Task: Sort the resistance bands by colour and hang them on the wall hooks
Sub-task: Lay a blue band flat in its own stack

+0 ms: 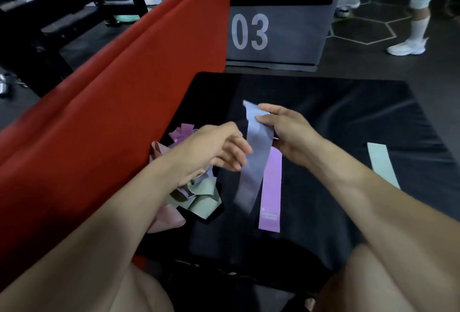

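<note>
Head view: a blue-grey resistance band point(255, 152) is held up over a black mat point(336, 122) on the floor. Its upper end is pinched by the right hand point(286, 129); its left edge is touched by the loosely curled fingers of the left hand point(219, 147), so the hands are close together.

The band would best be smoothed flat and laid parallel to the purple band point(271, 187) just right of it, kept apart so that colours stay separate. A mint band point(382, 164) lies far right.

No container is seen; a tangled heap of unsorted bands point(196, 197), green, pink and purple, sits at the mat's left edge beside a red pad point(112, 112). No wall hooks are visible.
</note>
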